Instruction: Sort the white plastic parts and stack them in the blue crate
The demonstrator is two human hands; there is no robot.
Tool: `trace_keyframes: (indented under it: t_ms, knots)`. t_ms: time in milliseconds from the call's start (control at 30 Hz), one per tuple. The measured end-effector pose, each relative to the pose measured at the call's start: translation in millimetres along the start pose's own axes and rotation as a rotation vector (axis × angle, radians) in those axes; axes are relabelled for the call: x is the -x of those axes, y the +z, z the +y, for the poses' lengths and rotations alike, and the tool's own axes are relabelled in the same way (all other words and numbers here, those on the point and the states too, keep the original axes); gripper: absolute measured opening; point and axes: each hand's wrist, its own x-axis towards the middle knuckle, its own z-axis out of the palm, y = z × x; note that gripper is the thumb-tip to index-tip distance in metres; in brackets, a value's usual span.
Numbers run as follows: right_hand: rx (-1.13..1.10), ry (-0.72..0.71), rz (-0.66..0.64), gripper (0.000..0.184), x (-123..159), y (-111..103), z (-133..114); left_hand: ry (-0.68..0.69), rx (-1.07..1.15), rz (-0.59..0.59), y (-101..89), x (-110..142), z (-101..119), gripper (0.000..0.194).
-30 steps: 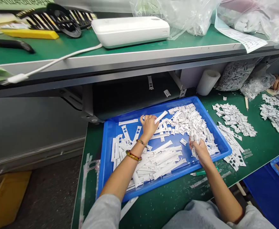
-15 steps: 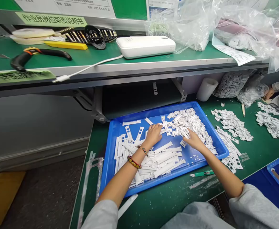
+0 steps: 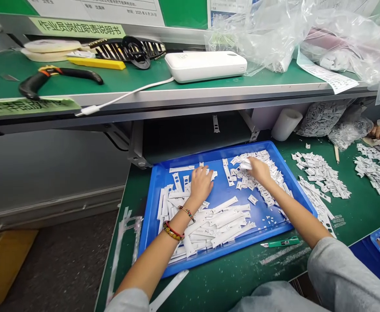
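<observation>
A blue tray [image 3: 261, 236] lies on the green bench, holding white plastic parts. My left hand [image 3: 201, 184] is over its left half, fingers apart and stretched forward, with white pieces under and beside the fingertips. Long white strips [image 3: 225, 219] are heaped close to my left wrist. My right hand [image 3: 260, 171] is closed on small white plastic pieces [image 3: 246, 164] at the tray's far right. Around it spreads a pile of small white clips [image 3: 268, 195]. A short row of white pieces [image 3: 227, 171] lies between my hands.
Several piles of white parts [image 3: 323, 173] lie right of the tray. A green craft knife [image 3: 281, 242] rests near the front rim. Above runs a shelf holding pliers [image 3: 60, 76], a white power bank [image 3: 206, 65] and plastic bags [image 3: 264, 34]. Another person's hand [image 3: 379, 131] shows at far right.
My left hand has moved left, away from the small pieces, and its fingers have spread. My right hand has shifted toward the tray's far side with white pieces in its grip.
</observation>
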Motion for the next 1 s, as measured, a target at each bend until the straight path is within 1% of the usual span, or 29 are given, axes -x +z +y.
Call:
trace_keyframes:
  t_ms: [33, 67, 133, 200, 233, 367, 467, 533, 600, 667, 733, 800, 833, 900, 1000]
  knots:
    - [0.06, -0.027, -0.004, 0.032, -13.7, -6.0, 5.0, 0.082, -0.001, 0.021, 2.4, -4.7, 5.3, 0.034]
    - [0.123, -0.077, -0.04, 0.032, -26.7, -10.8, 9.8, 0.165, -0.002, 0.019, 5.8, -10.7, 11.2, 0.036]
    - [0.228, -0.2, -0.161, 0.032, -47.9, -15.5, 16.9, 0.288, -0.005, -0.029, 14.3, -25.0, 22.3, 0.043]
    - [0.281, -0.272, -0.253, 0.032, -60.4, -14.6, 20.2, 0.346, -0.011, -0.055, 23.0, -40.4, 29.2, 0.046]
    - [0.291, -0.279, -0.267, 0.032, -63.3, -13.1, 20.9, 0.358, -0.012, -0.056, 26.6, -47.7, 30.4, 0.046]
    - [0.317, -0.252, -0.239, 0.034, -61.3, -13.1, 23.8, 0.419, -0.012, -0.06, 34.6, -69.9, 24.4, 0.032]
    - [0.325, -0.2, -0.191, 0.036, -52.9, -25.5, 29.0, 0.489, -0.004, -0.051, 36.1, -78.5, 19.2, 0.026]
    - [0.328, -0.165, -0.16, 0.034, -42.8, -36.5, 32.6, 0.533, 0.007, -0.04, 35.7, -81.4, 18.9, 0.027]
    - [0.299, -0.122, -0.128, 0.03, -26.8, -44.5, 34.6, 0.566, 0.016, -0.022, 33.8, -82.8, 20.2, 0.031]
    - [0.21, -0.069, -0.12, 0.026, -5.0, -45.9, 34.6, 0.58, 0.023, 0.002, 30.0, -83.0, 21.2, 0.035]
    - [0.074, -0.036, -0.166, 0.024, 19.3, -39.3, 32.7, 0.578, 0.026, 0.027, 24.8, -82.6, 20.7, 0.036]
    - [-0.017, -0.044, -0.245, 0.022, 40.8, -27.4, 29.4, 0.54, 0.049, 0.051, 18.7, -81.7, 18.1, 0.032]
    - [-0.02, -0.049, -0.277, 0.023, 49.1, -20.9, 27.4, 0.508, 0.065, 0.06, 15.4, -80.8, 16.1, 0.029]
    - [0.057, -0.033, -0.304, 0.025, 59.8, -10.1, 23.8, 0.436, 0.092, 0.074, 8.2, -77.3, 11.1, 0.024]
    - [0.161, 0.047, -0.267, 0.031, 64.5, -4.1, 20.8, 0.345, 0.085, 0.096, -6.3, -64.4, 1.8, 0.024]
